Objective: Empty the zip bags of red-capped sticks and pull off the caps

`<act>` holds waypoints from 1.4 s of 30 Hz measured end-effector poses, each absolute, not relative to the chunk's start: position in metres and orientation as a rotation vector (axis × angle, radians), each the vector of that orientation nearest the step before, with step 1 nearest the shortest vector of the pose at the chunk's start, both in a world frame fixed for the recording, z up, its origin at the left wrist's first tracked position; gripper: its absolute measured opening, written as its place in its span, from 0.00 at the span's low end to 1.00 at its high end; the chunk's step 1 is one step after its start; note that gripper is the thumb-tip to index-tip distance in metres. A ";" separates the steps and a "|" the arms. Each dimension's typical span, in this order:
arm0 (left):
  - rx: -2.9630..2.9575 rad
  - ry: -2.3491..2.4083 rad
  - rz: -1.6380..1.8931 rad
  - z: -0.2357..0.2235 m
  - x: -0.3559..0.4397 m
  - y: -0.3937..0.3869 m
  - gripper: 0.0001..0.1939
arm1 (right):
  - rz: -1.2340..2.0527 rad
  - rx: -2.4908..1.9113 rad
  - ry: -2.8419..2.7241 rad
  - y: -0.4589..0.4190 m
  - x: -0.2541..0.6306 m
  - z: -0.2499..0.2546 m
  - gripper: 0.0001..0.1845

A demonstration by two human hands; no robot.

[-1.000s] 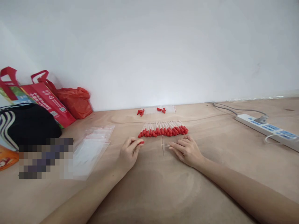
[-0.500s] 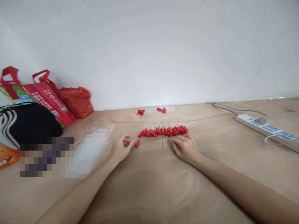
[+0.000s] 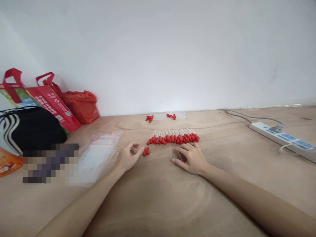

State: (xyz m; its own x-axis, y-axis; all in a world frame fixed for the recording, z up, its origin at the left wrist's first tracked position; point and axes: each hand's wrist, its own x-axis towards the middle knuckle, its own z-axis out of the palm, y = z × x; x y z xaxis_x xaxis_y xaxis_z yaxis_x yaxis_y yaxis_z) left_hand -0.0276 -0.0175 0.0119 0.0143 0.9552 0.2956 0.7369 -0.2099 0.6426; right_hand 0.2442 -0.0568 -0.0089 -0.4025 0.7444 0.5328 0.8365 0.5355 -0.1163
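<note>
My left hand (image 3: 130, 156) rests on the table with fingers loosely curled and a gap between thumb and fingers. Two loose red rubber bulbs (image 3: 146, 151) lie side by side just off its thumb tip. My right hand (image 3: 193, 158) lies palm down, fingers apart, over thin clear tubes (image 3: 174, 152) that are hard to make out. Beyond both hands stretches a row of droppers (image 3: 170, 139), clear stems pointing to the wall and red bulbs towards me. The right fingertips are close to the row's right end.
Clear zip bags (image 3: 95, 161) lie left of my left hand. More red bulbs (image 3: 149, 118) and a clear bag (image 3: 160, 116) are near the wall. A power strip (image 3: 283, 138) with cables sits right. A black bag (image 3: 37, 130) and red bags (image 3: 82, 107) stand left.
A second red bulb now lies beside the first, clear of my left fingers. My right hand has shifted slightly left and its fingers have spread by the clear tubes.
</note>
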 end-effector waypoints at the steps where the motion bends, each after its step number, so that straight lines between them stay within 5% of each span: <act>1: 2.060 1.781 0.997 0.013 -0.028 -0.016 0.19 | -0.225 -1.278 -2.250 -0.057 0.244 -0.009 0.24; 11: 2.569 1.437 0.863 0.027 0.007 0.010 0.12 | -0.194 -1.169 -2.350 -0.058 0.244 -0.005 0.24; 24: 2.749 1.103 0.678 0.022 0.058 0.038 0.15 | -0.047 -1.145 -2.296 -0.057 0.247 -0.009 0.19; 34: 2.465 1.183 0.999 0.015 0.071 0.037 0.05 | -0.125 -1.192 -2.053 -0.056 0.251 -0.013 0.12; 42: 1.990 1.291 1.355 0.011 0.044 0.009 0.10 | -0.235 -1.178 -1.901 -0.053 0.257 -0.018 0.14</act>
State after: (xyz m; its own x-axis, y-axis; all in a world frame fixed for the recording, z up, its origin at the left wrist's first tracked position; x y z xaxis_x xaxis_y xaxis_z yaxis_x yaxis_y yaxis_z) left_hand 0.0440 0.0086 0.0114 0.0999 0.8575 0.5046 0.4623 -0.4891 0.7396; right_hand 0.2574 -0.0526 -0.0180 -0.1808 0.6393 0.7474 0.8019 0.5358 -0.2643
